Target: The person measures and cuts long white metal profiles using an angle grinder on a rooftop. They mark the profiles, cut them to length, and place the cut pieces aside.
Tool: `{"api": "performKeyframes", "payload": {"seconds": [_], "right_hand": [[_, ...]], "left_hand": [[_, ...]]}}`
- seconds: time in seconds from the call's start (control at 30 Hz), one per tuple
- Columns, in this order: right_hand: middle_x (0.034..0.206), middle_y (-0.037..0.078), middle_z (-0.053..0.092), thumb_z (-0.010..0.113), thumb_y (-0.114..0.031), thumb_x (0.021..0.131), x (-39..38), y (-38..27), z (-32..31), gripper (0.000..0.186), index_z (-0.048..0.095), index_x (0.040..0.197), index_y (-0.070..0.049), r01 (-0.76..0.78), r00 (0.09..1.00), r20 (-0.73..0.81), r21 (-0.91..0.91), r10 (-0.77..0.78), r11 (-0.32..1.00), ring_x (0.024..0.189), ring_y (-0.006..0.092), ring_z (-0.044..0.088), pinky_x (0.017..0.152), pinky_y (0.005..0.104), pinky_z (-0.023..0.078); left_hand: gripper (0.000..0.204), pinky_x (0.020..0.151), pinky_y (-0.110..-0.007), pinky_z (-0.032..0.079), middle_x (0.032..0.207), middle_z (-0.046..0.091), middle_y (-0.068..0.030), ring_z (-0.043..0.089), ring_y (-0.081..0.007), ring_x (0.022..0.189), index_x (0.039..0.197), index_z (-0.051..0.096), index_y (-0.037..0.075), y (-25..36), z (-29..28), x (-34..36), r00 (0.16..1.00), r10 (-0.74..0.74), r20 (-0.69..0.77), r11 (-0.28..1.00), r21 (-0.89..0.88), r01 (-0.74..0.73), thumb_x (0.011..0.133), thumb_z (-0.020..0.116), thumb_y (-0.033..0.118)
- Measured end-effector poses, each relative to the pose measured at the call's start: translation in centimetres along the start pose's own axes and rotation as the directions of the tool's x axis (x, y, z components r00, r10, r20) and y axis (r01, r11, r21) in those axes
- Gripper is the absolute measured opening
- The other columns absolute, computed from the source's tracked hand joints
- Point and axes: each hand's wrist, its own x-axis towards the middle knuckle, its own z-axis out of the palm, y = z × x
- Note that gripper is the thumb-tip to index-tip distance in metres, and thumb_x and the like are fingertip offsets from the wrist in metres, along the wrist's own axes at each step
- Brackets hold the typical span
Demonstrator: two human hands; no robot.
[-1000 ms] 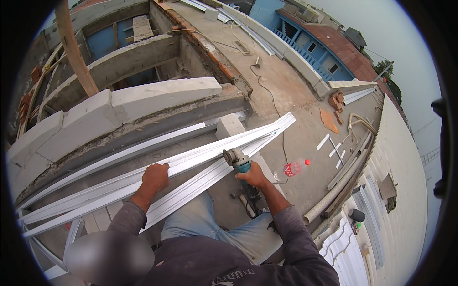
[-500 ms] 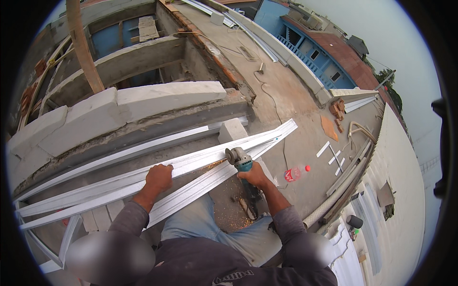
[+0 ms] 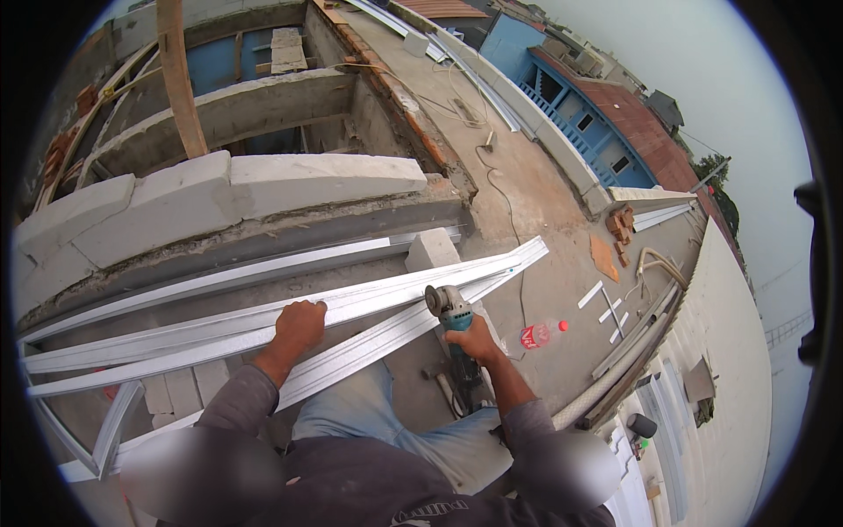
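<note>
My left hand (image 3: 299, 332) is closed on the edge of a long silvery metal channel (image 3: 202, 350), which runs from the far left to the middle right. In my right hand (image 3: 474, 340) is a teal and grey angle grinder (image 3: 457, 318), its disc raised at the near edge of the channels. Whether the disc touches metal I cannot tell. No sparks show around it. A second, wider metal channel (image 3: 351, 356) slants under the first, across my legs. Under the right ends of the channels stands a pale block (image 3: 432, 249).
A red-labelled plastic bottle (image 3: 543, 334) lies right of the grinder. Beyond it are short metal strips (image 3: 606, 307), pipes (image 3: 630, 346) and broken bricks (image 3: 622, 227). A cable (image 3: 505, 189) trails over the floor. Pale wall blocks (image 3: 325, 176) border an open pit at upper left.
Orange sparks were flying beneath the grinder before and are gone now. My right hand and the grinder have shifted slightly right and down. My left hand keeps its grip.
</note>
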Motion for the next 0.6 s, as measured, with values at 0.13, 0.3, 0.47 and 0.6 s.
{"api": "performKeyframes", "payload": {"seconds": [0.13,0.3,0.47,0.6], "right_hand": [[0.093,0.008,0.073,0.084,-0.016,0.072,0.3,-1.3,-0.2,0.039,0.071,0.105,0.001,-0.040,0.999,-0.016,0.009,0.040,0.999,0.083,0.0182,0.069,0.076,0.0354,0.056],[0.094,0.013,0.076,0.086,-0.022,0.070,0.8,-1.9,-0.2,0.044,0.073,0.103,0.002,-0.076,0.997,-0.017,-0.074,0.075,0.994,0.085,0.0232,0.072,0.079,0.0373,0.057],[0.095,0.013,0.076,0.086,-0.023,0.070,1.1,-1.6,-0.1,0.045,0.073,0.104,0.003,-0.053,0.998,-0.019,-0.083,0.052,0.995,0.085,0.0237,0.073,0.079,0.0375,0.057],[0.095,0.013,0.076,0.086,-0.023,0.070,1.2,-1.4,-0.2,0.046,0.072,0.106,0.003,-0.066,0.998,-0.008,-0.072,0.066,0.995,0.086,0.0232,0.073,0.079,0.0377,0.057]], "left_hand": [[0.029,0.084,-0.048,0.062,0.099,0.077,-0.0217,0.076,-0.0392,0.096,0.112,0.074,0.005,0.1,0.3,0.0,1.000,-0.004,-0.002,1.000,0.004,0.004,0.083,0.070,0.010],[0.029,0.081,-0.049,0.063,0.095,0.077,-0.0220,0.077,-0.0400,0.091,0.109,0.074,0.005,-0.1,0.9,0.1,0.999,0.010,-0.053,1.000,0.002,-0.010,0.080,0.072,0.010],[0.029,0.078,-0.050,0.063,0.091,0.077,-0.0224,0.077,-0.0403,0.087,0.108,0.074,0.004,-0.2,1.1,0.1,0.997,0.016,-0.074,1.000,0.004,-0.016,0.080,0.071,0.009],[0.027,0.078,-0.050,0.063,0.091,0.077,-0.0226,0.077,-0.0406,0.086,0.107,0.074,0.003,-0.2,1.2,0.0,0.994,0.029,-0.103,0.999,-0.013,-0.030,0.080,0.070,0.009]]}}
